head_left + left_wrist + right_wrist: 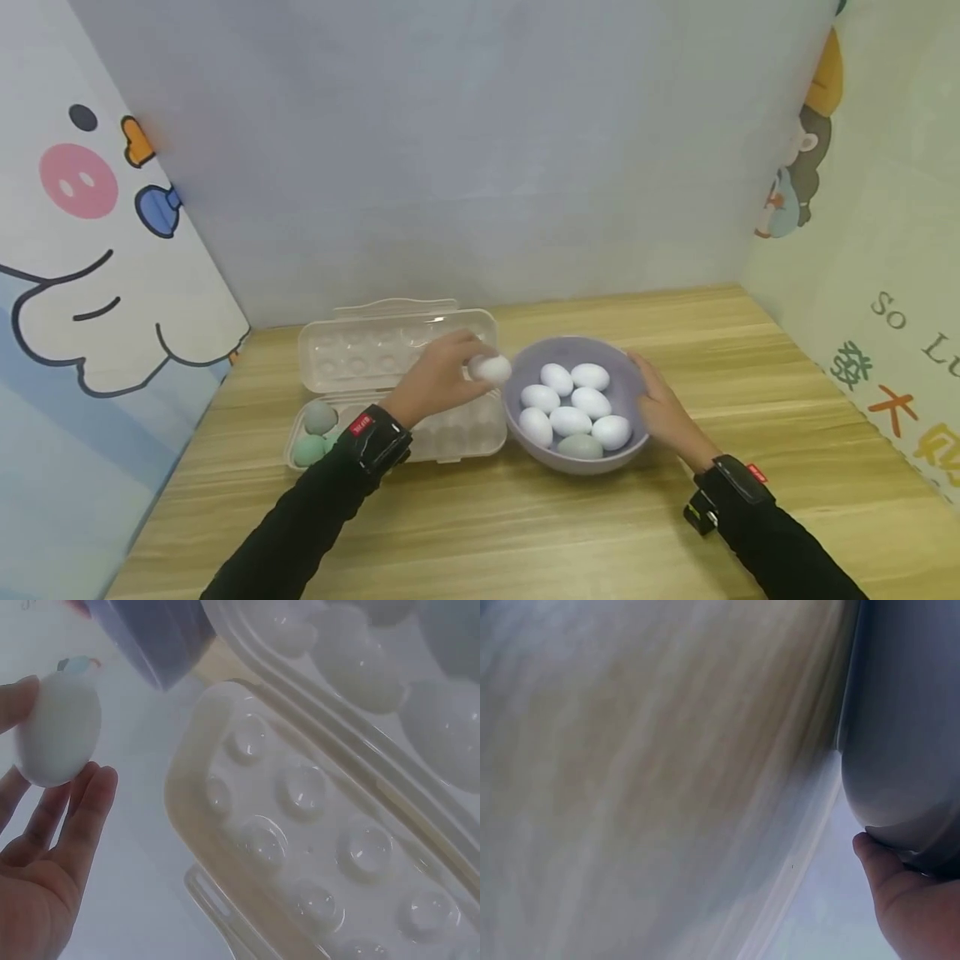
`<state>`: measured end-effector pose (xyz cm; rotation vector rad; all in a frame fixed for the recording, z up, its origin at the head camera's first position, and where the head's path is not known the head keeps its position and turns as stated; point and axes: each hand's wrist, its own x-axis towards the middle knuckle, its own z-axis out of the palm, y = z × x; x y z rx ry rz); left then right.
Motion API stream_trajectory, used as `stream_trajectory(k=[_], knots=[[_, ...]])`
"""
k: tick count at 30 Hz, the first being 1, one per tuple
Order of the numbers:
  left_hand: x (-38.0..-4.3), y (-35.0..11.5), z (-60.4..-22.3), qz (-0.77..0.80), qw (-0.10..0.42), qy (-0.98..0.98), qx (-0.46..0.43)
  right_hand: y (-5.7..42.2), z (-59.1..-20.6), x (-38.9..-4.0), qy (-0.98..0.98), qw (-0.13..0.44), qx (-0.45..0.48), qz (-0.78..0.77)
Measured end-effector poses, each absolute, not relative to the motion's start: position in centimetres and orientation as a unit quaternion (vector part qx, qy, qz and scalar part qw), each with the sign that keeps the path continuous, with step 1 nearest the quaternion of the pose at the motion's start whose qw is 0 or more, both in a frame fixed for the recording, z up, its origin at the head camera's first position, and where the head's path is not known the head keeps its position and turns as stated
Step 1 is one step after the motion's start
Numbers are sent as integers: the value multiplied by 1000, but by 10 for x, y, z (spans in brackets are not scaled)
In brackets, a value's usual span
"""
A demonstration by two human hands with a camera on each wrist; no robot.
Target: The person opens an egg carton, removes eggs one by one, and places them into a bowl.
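Note:
My left hand (442,375) pinches a white egg (491,369) between thumb and fingertips, raised above the egg carton near the bowl's left rim. The left wrist view shows the egg (58,729) held by its ends, the palm (37,900) turned up beneath it. A purple-grey bowl (581,463) holds several white eggs (570,422) and one grey-green egg (580,447). On its right side my right hand (663,412) grips the rim. In the right wrist view, a digit of that hand (915,907) lies against the bowl's side (900,772).
Left of the bowl, a clear plastic egg carton (450,457) lies with its lid (352,379) folded back. Green eggs (309,451) and a grey-green egg (320,417) sit at its left end, partly behind my left forearm. Printed panels and a pale backdrop (480,167) enclose the wooden table (465,533).

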<state>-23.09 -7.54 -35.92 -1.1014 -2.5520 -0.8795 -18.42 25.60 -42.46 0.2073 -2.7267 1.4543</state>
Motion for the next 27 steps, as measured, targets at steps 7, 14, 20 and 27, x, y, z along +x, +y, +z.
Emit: stream_trajectory(k=[7,14,20,27], knots=[[-235,-53,-356,-288,106,-871,-382,257,-424,-185,-880,22,64,470],[-238,-33,-355,-279,78,-874,-389,258,-424,-186,-880,18,59,471],[-242,-20,-360,-265,50,-878,-396,257,-426,-185,-878,17,60,475],[-247,-4,-364,-180,51,-889,-418,255,-427,-186,-877,19,55,477]])
